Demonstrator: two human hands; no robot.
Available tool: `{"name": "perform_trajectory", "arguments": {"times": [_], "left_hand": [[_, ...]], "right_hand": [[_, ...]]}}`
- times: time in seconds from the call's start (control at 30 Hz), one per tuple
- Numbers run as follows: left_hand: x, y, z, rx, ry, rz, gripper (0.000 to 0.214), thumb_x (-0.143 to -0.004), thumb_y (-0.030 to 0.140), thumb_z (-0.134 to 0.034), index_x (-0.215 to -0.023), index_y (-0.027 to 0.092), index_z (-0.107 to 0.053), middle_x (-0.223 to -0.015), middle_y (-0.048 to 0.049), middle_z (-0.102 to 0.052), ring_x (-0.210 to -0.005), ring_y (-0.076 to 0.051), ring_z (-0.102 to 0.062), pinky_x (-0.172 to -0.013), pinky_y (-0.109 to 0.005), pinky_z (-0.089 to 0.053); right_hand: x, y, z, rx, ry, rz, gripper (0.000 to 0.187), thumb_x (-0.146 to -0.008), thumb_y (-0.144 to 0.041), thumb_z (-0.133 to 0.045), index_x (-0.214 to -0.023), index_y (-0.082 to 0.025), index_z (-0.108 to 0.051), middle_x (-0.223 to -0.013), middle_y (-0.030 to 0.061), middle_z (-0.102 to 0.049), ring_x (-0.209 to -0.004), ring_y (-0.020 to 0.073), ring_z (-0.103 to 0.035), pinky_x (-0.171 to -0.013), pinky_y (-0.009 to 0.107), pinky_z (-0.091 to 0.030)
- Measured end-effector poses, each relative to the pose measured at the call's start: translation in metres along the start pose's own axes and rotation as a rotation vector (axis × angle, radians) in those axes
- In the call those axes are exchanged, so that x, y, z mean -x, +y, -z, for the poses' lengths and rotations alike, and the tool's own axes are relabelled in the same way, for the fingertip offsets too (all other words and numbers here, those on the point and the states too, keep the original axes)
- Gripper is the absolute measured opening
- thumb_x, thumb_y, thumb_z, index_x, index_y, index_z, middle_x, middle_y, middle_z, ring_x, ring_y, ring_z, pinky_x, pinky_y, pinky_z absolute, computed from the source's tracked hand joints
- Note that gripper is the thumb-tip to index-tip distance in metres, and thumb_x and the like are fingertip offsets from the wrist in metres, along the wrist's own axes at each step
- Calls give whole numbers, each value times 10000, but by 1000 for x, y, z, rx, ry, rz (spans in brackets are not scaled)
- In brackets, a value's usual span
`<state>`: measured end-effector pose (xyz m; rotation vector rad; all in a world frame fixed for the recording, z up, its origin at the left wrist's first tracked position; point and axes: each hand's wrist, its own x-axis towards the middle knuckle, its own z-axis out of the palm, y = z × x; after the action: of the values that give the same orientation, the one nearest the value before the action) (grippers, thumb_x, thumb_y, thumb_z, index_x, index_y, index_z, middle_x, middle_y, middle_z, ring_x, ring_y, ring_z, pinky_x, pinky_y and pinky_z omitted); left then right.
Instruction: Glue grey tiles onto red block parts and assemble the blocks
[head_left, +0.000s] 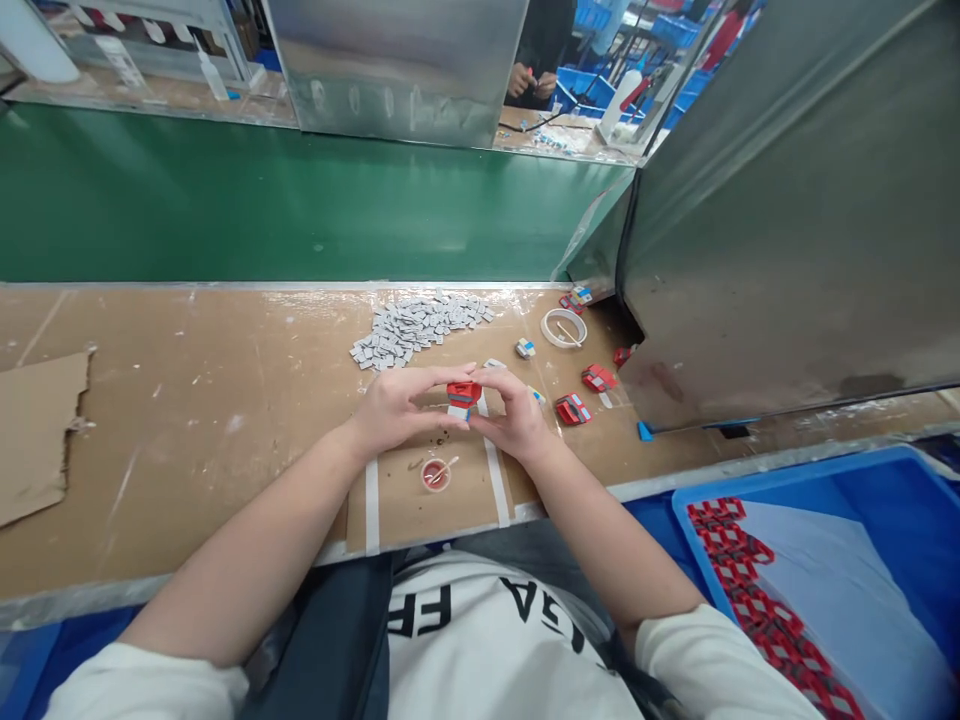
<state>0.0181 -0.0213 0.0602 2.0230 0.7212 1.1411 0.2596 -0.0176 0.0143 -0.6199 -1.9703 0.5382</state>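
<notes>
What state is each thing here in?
Small red plastic part: held between left hand and right hand.
Small grey flat pieces: loose in a heap.
Small round red-filled cup: open, white stick inside.
White tape roll: lying flat.
Blue plastic crate: holds rowed red parts.

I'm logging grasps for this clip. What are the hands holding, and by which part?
Both hands pinch one small red part: the left hand grips its left side, the right hand its right side.
</notes>
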Motion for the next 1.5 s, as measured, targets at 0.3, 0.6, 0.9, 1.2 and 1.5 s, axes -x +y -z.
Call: {"name": "perform_trajectory", "arguments": {"times": [0.3,0.6,0.9,1.2,1.5], "left_hand": [[3,0,-5,5,59,-10,555,-802,439,-946,-1295,249,-777,-1342,-114,-778,-1189,-302,-790,-1070,-414,-653],[2,-2,-6,180,75,88,550,-795,454,-955,-1264,227,-779,-1329,-130,-789,-1228,-313,-773,-1077,-436,-652],[-1,-4,-8,301,41,68,513,-850,596,-873,-1216,260,-743,-1370,-149,-746,-1337,-316,-695,-1140,-508,-584],[-4,9,4,210,-45,-173,647,-823,371,-949,-1408,244,-706,-1424,-155,-734,-1344,-292,-705,-1157,-420,-583],[0,7,-1,293,-80,-95,639,-802,456,-941,-1383,268,-752,-1402,-169,-744,-1313,-330,-726,-1176,-480,-580]], "right_hand": [[-4,-9,4,20,-48,-22,509,-946,-308,-801,-1398,-325,-567,-1293,94,-755,-1180,288,-756,-1047,499,-635],[-6,-17,-1,53,66,3,597,-960,-406,-811,-1471,-310,-518,-1308,98,-736,-1158,268,-759,-1017,436,-644],[-20,-12,2,123,-119,17,657,-898,-762,-726,-1256,-217,-650,-1031,100,-716,-930,283,-702,-841,405,-593],[-22,-27,0,158,-25,224,573,-1039,-626,-624,-1337,-137,-609,-1118,157,-743,-1034,250,-734,-859,357,-582],[-20,-33,3,114,-24,225,479,-1030,-565,-679,-1236,-134,-648,-984,121,-724,-899,221,-694,-799,327,-545]]}}
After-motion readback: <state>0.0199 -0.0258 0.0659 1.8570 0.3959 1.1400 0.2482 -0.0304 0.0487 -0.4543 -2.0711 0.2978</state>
